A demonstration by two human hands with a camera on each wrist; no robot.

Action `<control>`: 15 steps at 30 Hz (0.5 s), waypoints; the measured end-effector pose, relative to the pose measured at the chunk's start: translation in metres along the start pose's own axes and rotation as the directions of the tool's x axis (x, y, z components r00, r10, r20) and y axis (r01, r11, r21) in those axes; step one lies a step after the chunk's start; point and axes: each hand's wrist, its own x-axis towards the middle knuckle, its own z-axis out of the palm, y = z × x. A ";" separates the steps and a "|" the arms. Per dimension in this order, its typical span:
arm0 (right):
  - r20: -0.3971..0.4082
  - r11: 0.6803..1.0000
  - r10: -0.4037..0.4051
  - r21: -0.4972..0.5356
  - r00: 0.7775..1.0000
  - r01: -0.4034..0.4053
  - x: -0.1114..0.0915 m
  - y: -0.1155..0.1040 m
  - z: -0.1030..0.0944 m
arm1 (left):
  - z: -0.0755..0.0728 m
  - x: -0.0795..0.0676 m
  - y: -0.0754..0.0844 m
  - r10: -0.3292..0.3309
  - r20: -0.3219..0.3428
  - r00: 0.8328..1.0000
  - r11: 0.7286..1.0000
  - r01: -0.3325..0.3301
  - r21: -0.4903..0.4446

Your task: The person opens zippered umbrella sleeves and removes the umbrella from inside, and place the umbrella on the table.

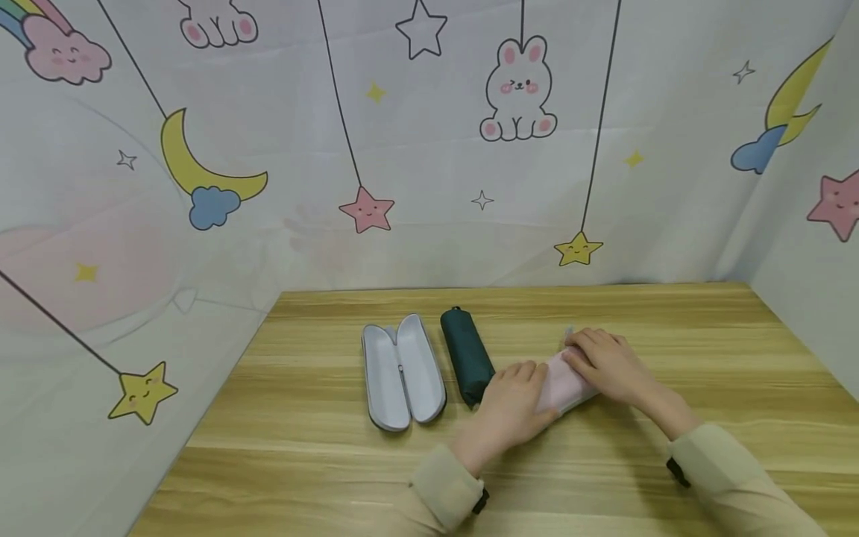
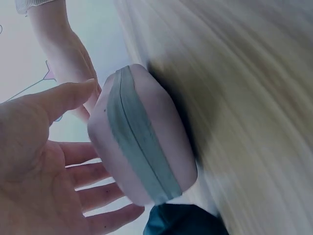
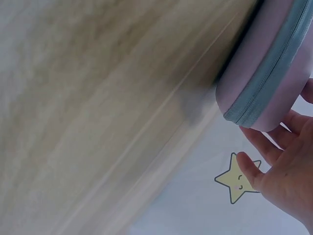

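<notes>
A pink zip pencil case [image 1: 562, 383] with a grey-green zipper band [image 2: 139, 139] lies on the table, its zipper closed. My left hand [image 1: 508, 404] rests on its near left end, fingers lying across the top. In the left wrist view, that hand's fingers are nearly straight and spread beside the case. My right hand [image 1: 612, 367] touches the far right end. In the right wrist view, its fingers [image 3: 264, 147] reach behind the pink case, with the thumb held apart. A dark green cylindrical pouch [image 1: 466, 354] lies just left of my left hand.
Left of the green pouch, a case with a light grey lining [image 1: 426, 377] lies unfolded into two halves. All of this is on a wood-grain table [image 1: 288, 477]. A white cloth backdrop [image 1: 429, 149] with stars, moons and rabbits hangs behind and at both sides.
</notes>
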 end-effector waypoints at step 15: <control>0.078 0.998 0.022 0.054 0.997 -0.026 0.005 0.006 -0.005 | 0.008 0.011 0.013 -0.138 0.009 0.990 0.989 0.138 -0.059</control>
